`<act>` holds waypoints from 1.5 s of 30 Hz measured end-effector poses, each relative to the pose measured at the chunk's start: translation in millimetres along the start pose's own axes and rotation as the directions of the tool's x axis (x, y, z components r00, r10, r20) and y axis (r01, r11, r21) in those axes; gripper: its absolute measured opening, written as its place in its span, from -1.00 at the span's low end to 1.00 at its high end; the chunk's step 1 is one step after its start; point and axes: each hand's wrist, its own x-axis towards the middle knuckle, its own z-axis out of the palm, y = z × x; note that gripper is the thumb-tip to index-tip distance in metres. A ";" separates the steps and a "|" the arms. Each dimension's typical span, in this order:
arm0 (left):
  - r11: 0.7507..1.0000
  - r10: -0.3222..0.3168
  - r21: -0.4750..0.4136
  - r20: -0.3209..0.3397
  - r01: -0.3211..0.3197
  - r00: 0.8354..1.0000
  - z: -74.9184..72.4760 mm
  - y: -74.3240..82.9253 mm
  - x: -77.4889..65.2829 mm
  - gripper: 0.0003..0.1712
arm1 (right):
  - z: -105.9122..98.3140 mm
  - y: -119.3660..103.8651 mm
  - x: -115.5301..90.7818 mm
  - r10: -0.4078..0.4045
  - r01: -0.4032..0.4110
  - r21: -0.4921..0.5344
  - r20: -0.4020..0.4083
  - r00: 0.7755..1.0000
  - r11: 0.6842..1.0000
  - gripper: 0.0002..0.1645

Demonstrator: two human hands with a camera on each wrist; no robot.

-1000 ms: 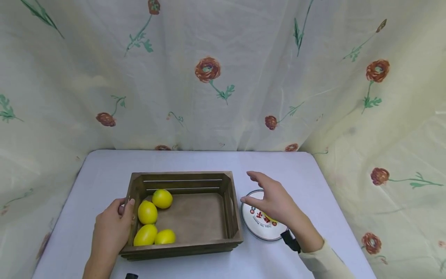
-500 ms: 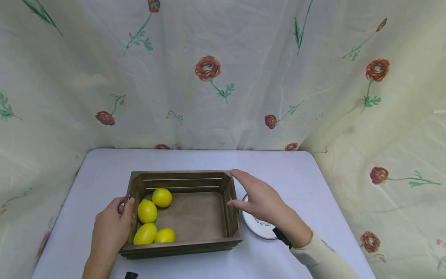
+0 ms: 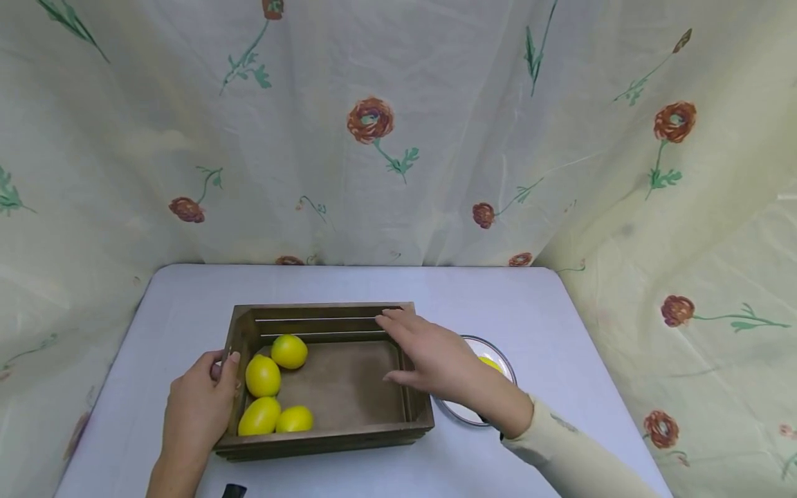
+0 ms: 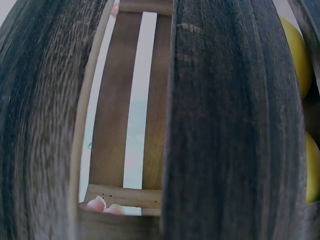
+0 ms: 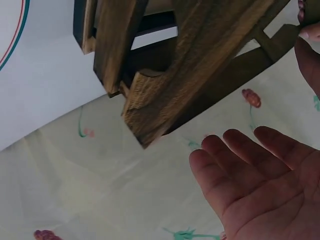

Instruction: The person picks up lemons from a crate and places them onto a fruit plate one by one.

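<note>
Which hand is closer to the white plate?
Right. The right hand is over the right end of the crate, next to the white plate; the left hand grips the opposite end, farther from the plate.

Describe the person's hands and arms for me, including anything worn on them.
Both hands are ungloved. Above the right hand, a loose cream sleeve ends near the wrist, with a small greyish mark near its edge. Above the left hand, no sleeve shows within view. A small black piece shows beside the left forearm; whether it is worn is unclear.
</note>
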 end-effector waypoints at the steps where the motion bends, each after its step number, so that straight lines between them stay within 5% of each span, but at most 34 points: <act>1: 1.000 0.003 -0.005 0.001 -0.003 1.000 0.1 -0.3 0.1 -0.38 | -0.1 -1.6 1.4 -0.010 0.010 -0.009 0.008 1.000 1.000 0.04; 17: 1.000 -0.001 -0.002 -0.016 0.001 1.000 1.1 -0.6 -0.5 -0.41 | -1.3 -28.3 25.2 -0.123 0.127 -0.035 0.101 0.987 0.991 0.17; 25: 1.000 0.007 -0.004 0.009 -0.007 1.000 0.4 2.3 0.8 -0.41 | 2.4 -27.8 34.0 -0.119 0.122 -0.015 0.142 0.983 0.992 0.18; 32: 1.000 0.003 -0.014 -0.031 -0.003 1.000 0.1 0.5 0.2 -0.45 | 7.5 -30.0 47.5 -0.116 0.114 0.024 0.185 0.976 0.993 0.22; 45: 0.999 0.022 -0.036 -0.014 -0.023 1.000 -1.3 -0.9 1.9 -0.41 | 17.4 -35.7 82.2 -0.109 0.102 0.038 0.330 0.938 0.994 0.25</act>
